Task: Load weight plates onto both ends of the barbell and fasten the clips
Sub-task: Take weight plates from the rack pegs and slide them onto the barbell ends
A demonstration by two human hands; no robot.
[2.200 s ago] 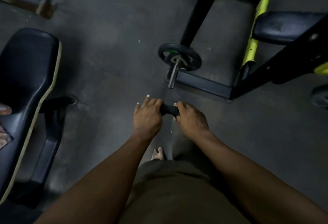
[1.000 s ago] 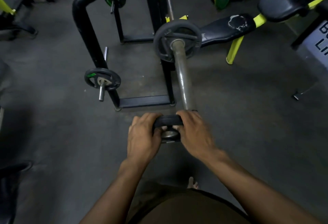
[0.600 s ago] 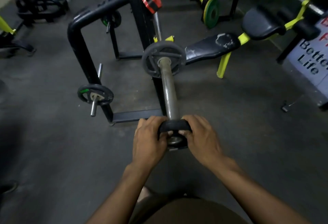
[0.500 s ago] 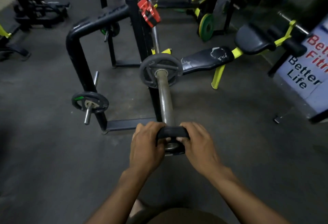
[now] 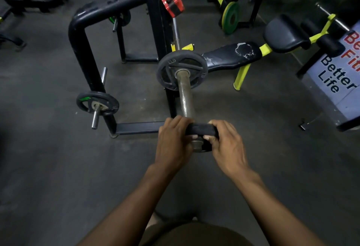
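Right now both hands are clamped on a small black plate (image 5: 201, 130) at the near tip of the barbell sleeve (image 5: 186, 94): left hand (image 5: 172, 144) on one edge, right hand (image 5: 227, 145) on the other. If tilted, its hole could bind on the sleeve or pinch fingers. Counted: one larger plate (image 5: 182, 72) already seated farther along the sleeve, one red clip (image 5: 170, 0) beyond it, two plates on the rack pegs beside.

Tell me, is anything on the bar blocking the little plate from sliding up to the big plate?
Nothing visible. Both hands, left and right, hold the small plate at the bar's near end; the sleeve runs bare up to the big plate.
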